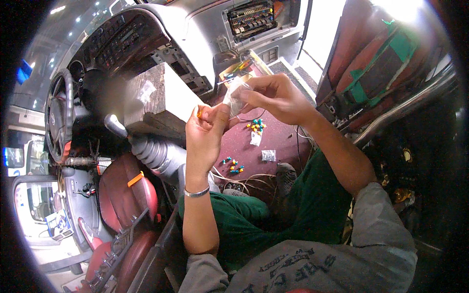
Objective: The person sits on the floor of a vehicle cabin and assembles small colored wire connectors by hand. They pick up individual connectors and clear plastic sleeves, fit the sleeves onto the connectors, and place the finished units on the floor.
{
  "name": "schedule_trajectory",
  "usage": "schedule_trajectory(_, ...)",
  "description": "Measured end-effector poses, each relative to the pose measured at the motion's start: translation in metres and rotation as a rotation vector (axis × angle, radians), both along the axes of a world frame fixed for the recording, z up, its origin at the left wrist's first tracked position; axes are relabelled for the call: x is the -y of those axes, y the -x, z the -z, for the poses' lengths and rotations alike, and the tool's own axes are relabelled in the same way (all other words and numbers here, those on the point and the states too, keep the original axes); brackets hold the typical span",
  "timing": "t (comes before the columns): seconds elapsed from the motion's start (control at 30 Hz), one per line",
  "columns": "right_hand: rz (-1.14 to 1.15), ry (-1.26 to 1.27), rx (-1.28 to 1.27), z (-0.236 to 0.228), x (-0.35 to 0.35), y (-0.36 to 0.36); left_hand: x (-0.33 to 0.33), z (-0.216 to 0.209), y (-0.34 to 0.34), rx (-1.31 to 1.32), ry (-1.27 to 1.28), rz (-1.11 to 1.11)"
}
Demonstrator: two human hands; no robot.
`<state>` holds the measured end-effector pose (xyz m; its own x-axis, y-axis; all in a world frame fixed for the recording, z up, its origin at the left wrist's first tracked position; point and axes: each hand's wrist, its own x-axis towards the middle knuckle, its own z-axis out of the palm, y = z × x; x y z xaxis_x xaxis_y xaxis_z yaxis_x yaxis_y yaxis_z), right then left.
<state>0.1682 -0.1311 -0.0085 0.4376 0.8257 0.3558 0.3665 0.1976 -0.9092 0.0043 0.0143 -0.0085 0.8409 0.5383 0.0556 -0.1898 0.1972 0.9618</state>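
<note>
Between my two raised hands is a small clear plastic bag [236,95]. My left hand [207,132] pinches its lower left side, and a small orange piece [199,114] shows at the fingers of that hand. The fingers of my right hand [281,97] are closed on the bag's upper right side. What is inside the bag is too blurred to tell. Below the hands, several small yellow and teal pieces [256,126] lie on the dark red floor, beside a small clear bag [255,139]. More such pieces [234,166] are scattered nearer to me.
Another small bag [268,156] lies on the floor near my shoe [286,176]. To the left stand a wooden block [161,105], a gear lever [116,126] and a steering wheel [61,115]. An exposed fuse panel [251,22] is ahead; loose cables [254,184] cross the floor.
</note>
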Motion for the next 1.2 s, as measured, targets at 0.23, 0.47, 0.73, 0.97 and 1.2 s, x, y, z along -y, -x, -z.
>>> schedule_trajectory(0.23,-0.079,0.151,-0.213,-0.013,0.003,-0.001,0.0,-0.007,0.004,0.014,-0.237,-0.121)
schedule_trajectory(0.47,-0.042,0.259,-0.005,-0.017,0.008,0.002,-0.003,-0.002,0.002,0.073,-0.138,-0.04)
schedule_trajectory(0.73,-0.052,0.193,0.132,-0.014,0.005,0.004,0.004,-0.001,-0.002,0.138,-0.078,-0.045)
schedule_trajectory(0.97,-0.13,-0.022,-0.432,-0.013,0.002,-0.003,-0.001,-0.011,0.001,0.045,-0.095,-0.146)
schedule_trajectory(1.2,-0.277,-0.219,-0.373,0.008,-0.002,-0.019,-0.008,-0.004,0.002,0.128,-0.057,-0.158)
